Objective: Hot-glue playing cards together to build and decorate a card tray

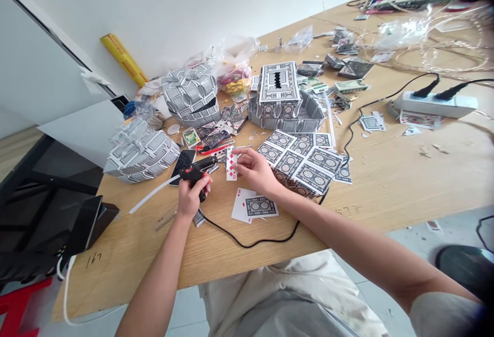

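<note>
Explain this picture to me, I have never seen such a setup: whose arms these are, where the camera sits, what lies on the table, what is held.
No machine here: the two bare arms belong to a person wearing the camera on the head, so you look forward and down with them. The left hand grips a black and orange hot-glue gun. The right hand pinches a red diamonds playing card beside its nozzle. On the light wooden table lie a flat panel of joined grey patterned cards, a box built of such cards and a white power strip.
</note>
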Demonstrator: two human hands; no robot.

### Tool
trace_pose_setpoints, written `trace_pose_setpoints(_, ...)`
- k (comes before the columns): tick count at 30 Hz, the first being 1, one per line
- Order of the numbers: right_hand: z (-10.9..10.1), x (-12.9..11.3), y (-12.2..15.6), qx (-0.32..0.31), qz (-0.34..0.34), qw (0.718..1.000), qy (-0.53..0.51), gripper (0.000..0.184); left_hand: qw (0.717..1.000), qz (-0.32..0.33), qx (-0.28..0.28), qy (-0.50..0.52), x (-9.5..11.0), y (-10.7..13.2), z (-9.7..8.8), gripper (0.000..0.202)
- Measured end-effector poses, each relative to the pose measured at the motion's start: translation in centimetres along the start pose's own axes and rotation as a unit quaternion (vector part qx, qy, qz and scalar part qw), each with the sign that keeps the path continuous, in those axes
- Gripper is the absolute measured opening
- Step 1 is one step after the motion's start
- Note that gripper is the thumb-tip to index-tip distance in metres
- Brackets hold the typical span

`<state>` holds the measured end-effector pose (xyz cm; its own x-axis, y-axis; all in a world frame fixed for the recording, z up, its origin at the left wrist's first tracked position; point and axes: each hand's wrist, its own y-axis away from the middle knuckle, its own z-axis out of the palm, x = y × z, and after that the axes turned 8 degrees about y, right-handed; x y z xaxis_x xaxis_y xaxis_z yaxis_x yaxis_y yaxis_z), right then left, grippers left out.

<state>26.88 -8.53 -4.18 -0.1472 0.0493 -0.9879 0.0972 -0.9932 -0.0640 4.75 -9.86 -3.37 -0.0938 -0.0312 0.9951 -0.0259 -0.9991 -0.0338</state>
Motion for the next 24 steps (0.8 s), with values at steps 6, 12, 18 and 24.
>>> trace_pose_setpoints(6,0.05,-0.01,0.07,-0.001,0.009,1.0,0.0,0.04,1.0,-0.001,0.002,-0.017,0.36,0.12,0.33,0.03)
trace_pose_setpoints(12,0.07,0.27,0.0,-0.002,0.016,1.0,-0.002,0.046,1.0,0.004,0.008,-0.023,0.54,0.21,0.61,0.032)
trace_pose_setpoints(18,0.03,0.41,0.01,0.0,0.014,1.0,0.002,0.048,1.0,0.01,0.007,-0.022,0.34,0.09,0.37,0.032)
trace_pose_setpoints(24,0.01,0.43,0.04,0.001,0.003,1.0,0.014,0.048,1.0,0.017,-0.003,-0.01,0.45,0.16,0.36,0.036)
